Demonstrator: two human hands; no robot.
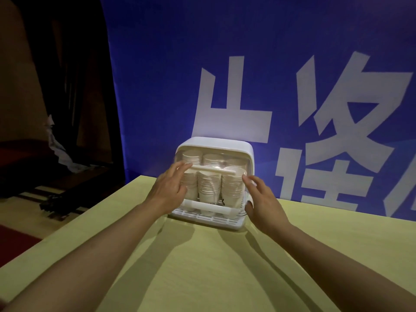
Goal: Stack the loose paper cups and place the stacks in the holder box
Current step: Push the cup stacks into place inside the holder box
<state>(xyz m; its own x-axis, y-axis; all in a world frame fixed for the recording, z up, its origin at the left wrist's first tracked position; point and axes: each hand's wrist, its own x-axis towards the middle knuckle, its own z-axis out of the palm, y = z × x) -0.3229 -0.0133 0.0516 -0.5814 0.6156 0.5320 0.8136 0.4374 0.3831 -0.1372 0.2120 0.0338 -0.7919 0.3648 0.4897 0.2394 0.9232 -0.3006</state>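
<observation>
Our left hand (172,188) and right hand (262,199), fingers spread and gripping nothing, flank the box (216,143) at the tabletop's (202,266) far edge, where we judge a careless nudge could topple its cup stacks (209,188).

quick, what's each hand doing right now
Left hand: open, fingers straight against the left side of the holder box.
Right hand: open, fingers loosely spread at the box's right side, gripping nothing.
</observation>
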